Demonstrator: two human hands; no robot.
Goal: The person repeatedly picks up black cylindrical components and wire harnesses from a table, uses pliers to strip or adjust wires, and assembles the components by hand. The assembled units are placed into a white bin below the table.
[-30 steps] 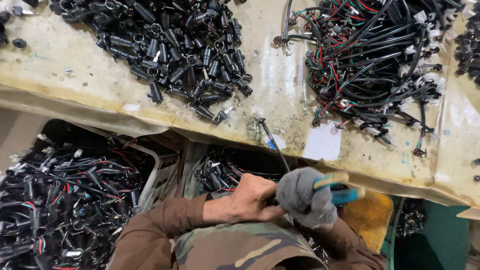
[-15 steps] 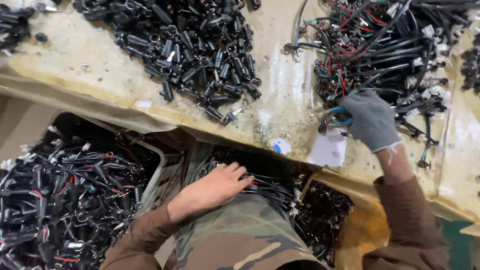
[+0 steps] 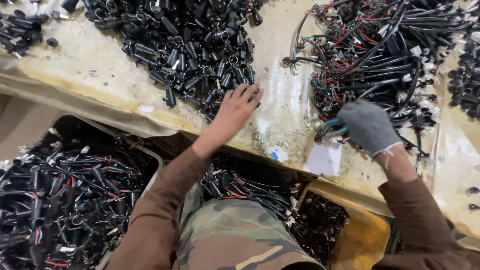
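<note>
Yellowed, stained worktable (image 3: 285, 107) bears black connectors (image 3: 190, 45) and wire bundles (image 3: 385, 55).

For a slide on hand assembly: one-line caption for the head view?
Bare left hand reaches the black connector pile; gloved right hand works the wire-harness pile.

On the counter (image 3: 285, 115), the connector pile (image 3: 190, 45) is lying left of the wire bundle (image 3: 390, 55). Below the counter's front edge, a bin of wired parts (image 3: 65, 195) is sitting at left.
</note>
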